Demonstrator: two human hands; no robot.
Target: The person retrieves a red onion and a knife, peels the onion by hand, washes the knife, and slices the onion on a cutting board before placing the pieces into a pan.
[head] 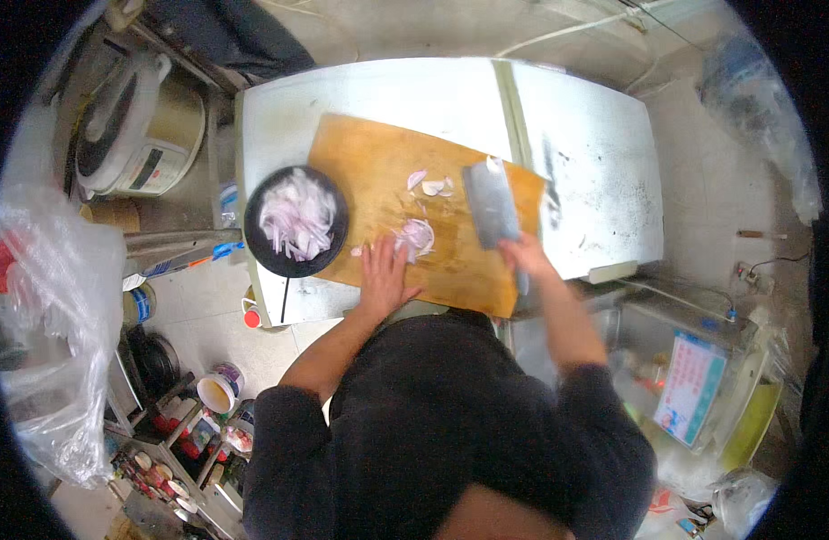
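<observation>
A Chinese cleaver [492, 202] is gripped by its handle in my right hand [527, 256], its broad blade over the right part of a wooden cutting board [360, 162]. My left hand [384, 275] lies palm down near the board's front edge, fingers slightly spread. Its fingertips reach a small heap of sliced red onion [415, 236]; whether they press on any slices is hard to tell. Farther back on the board are a few loose onion pieces [431, 185]. A round black pan or bowl [252, 246] at the board's left holds a pile of onion strips [298, 216].
The board rests on a white worktop [603, 175]. A large rice cooker [164, 135] stands at the left, above a hanging clear plastic bag [70, 378]. On the floor side are an open tub [218, 391] and a crowded rack [185, 445]. A clear-sided case [590, 331] stands right.
</observation>
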